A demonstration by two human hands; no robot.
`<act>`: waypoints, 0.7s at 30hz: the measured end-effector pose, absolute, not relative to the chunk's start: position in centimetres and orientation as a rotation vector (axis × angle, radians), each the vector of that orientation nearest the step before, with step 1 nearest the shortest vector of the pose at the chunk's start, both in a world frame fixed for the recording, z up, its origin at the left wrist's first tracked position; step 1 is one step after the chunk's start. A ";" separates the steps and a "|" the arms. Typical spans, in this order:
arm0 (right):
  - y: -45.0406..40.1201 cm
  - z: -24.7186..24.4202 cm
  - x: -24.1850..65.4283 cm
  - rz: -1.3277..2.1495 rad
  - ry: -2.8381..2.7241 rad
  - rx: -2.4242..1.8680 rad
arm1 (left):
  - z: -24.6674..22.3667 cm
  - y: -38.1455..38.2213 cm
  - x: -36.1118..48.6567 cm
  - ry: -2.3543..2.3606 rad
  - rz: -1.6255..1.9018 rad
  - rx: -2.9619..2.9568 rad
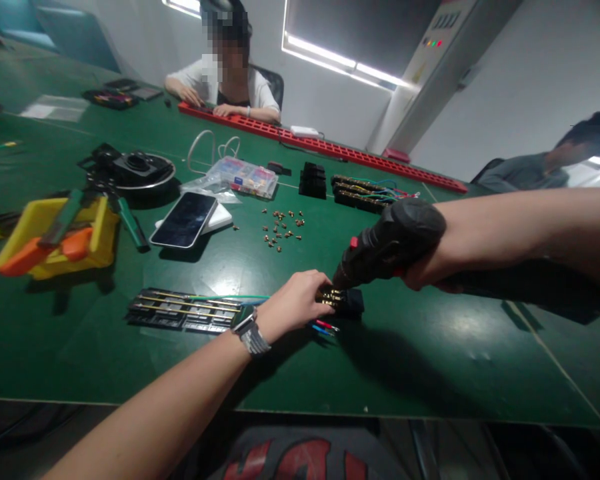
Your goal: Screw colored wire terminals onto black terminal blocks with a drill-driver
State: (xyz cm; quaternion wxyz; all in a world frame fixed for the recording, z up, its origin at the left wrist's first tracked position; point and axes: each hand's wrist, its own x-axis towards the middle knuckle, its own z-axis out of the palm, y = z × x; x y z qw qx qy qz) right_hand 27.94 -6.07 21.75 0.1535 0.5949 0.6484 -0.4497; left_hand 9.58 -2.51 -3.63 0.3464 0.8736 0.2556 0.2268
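Observation:
My right hand point(425, 263) is wrapped round a black power drill point(385, 243), whose tip points down at a black terminal block point(353, 303) with brass contacts. My left hand point(300, 297) grips the block's left part between thumb and fingers, just beside the drill tip. Blue and red wires point(325, 327) with metal ends stick out below that hand. A black strip with brass rails point(180, 310) lies to the left, partly behind my left wrist, with a green wire over it. Small brass screws point(280, 227) are scattered beyond my left hand.
At left stand a yellow bin point(107, 237) with orange-and-green-handled tools and a black round device point(140, 167). A phone point(185, 219), a clear parts box point(245, 177), black blocks point(313, 180) and wired strips point(360, 193) lie farther back. Two people sit beyond a long red slotted strip point(330, 145).

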 end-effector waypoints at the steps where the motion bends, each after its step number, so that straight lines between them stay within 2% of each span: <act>1: -6.1 21.7 27.9 -1.309 1.856 1.707 | -3.6 -2.5 9.6 0.663 0.588 2.267; 12: -6.5 21.9 28.0 -1.364 1.802 1.801 | -3.4 -2.5 9.6 0.681 0.562 2.273; 21: -7.1 21.3 31.2 -1.516 1.547 2.121 | -3.9 -2.5 9.8 0.682 0.555 2.205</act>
